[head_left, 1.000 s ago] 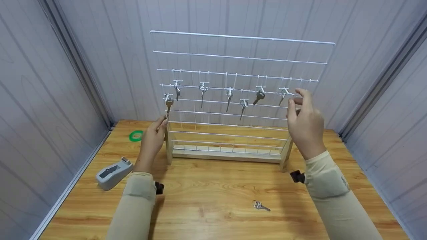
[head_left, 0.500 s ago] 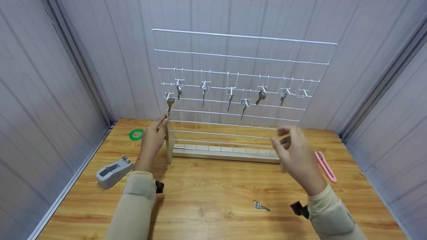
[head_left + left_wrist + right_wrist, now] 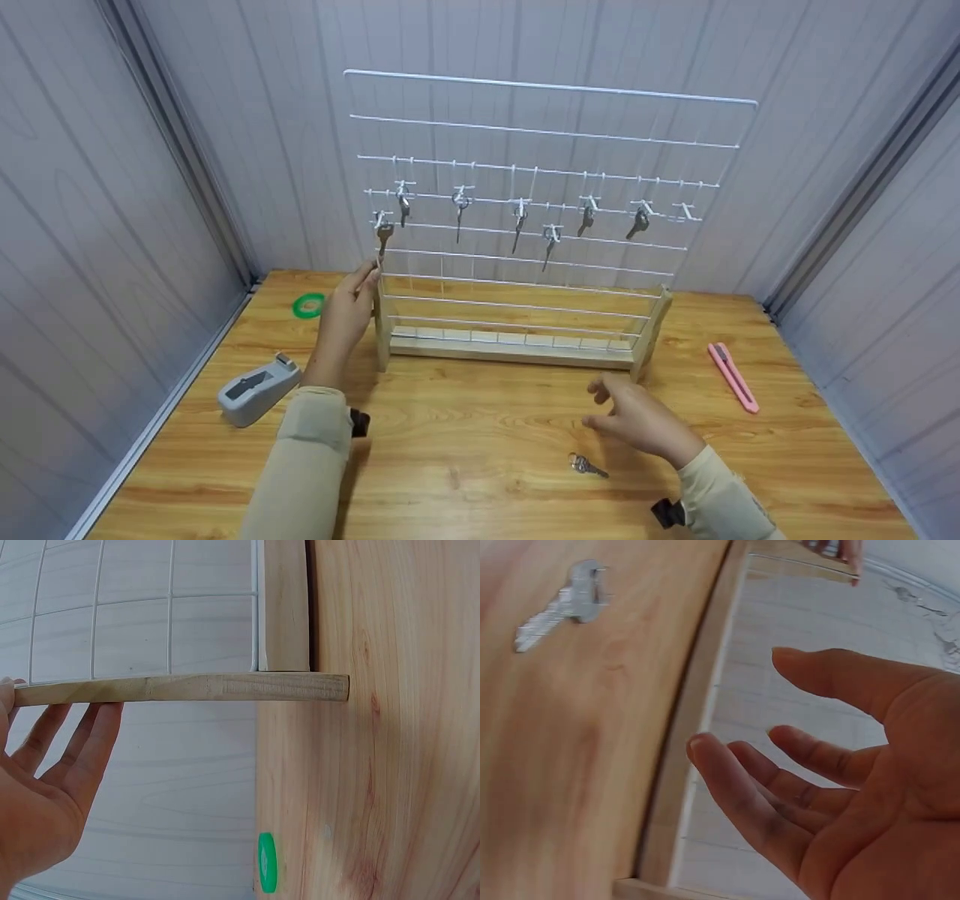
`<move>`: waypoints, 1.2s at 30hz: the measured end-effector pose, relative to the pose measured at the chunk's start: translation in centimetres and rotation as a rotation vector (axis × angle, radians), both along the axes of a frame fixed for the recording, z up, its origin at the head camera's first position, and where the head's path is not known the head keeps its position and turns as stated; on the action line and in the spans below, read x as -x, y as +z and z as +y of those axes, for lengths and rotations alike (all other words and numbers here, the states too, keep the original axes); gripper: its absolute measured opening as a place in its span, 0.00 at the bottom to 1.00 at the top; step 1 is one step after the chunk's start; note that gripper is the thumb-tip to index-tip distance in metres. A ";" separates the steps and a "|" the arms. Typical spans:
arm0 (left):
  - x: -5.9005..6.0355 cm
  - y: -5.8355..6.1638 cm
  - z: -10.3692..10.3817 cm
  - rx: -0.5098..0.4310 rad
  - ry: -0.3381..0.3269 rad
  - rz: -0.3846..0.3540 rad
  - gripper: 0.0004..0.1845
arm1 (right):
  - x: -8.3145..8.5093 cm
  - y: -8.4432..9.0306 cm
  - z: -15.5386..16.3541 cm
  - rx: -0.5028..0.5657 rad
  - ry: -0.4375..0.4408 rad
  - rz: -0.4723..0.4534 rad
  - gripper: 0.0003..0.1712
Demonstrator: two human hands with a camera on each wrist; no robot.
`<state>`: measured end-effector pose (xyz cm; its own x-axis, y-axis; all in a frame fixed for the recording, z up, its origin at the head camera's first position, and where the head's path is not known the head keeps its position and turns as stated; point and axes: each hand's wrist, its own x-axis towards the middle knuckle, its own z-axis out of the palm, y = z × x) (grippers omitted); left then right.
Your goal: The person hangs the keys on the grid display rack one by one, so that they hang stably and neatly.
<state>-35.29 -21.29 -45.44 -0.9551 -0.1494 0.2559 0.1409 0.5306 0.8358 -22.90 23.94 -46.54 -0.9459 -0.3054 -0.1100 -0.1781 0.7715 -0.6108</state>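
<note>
A white wire grid rack with a wooden base [image 3: 510, 351] stands upright on the table. Keys on rings, such as one key [image 3: 640, 220] at the right, hang from its white hooks. My left hand [image 3: 345, 311] grips the rack's left wooden post [image 3: 225, 686], its thumb and fingers on opposite sides. Below the rack's right end, my right hand [image 3: 637, 420] hovers with fingers loosely bent and nothing between them. Close by it, a silver key [image 3: 589, 466] with a ring lies on the table; the right wrist view shows this key [image 3: 562, 606] slightly blurred.
On the left of the table are a grey tape dispenser [image 3: 259, 390] and a green tape roll [image 3: 308, 305]. A pink utility knife [image 3: 733, 377] lies at the right. A white hook [image 3: 684, 211] sits at the grid's right end. Panel walls enclose the table.
My right hand has come down from the grid's right end to just above the table near the loose key, uncovering the hook and the pink knife. The left hand stays on the post.
</note>
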 end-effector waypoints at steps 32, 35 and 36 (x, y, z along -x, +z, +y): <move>0.2 0.0 0.0 0.000 -0.003 0.011 0.28 | -1.6 -3.8 -1.3 -0.126 0.118 -0.075 0.15; 0.2 -0.1 0.0 -0.004 -0.002 0.004 0.28 | -1.6 -4.1 -1.3 -0.117 0.126 -0.056 0.13; 0.2 -0.1 0.0 -0.003 -0.002 0.002 0.28 | -1.6 -4.2 -1.3 -0.114 0.128 -0.055 0.13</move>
<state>-35.46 -21.27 -45.56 -0.9547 -0.1485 0.2577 0.1438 0.5279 0.8371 -21.32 22.63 -50.76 -0.8917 -0.4053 -0.2015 -0.2475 0.8094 -0.5325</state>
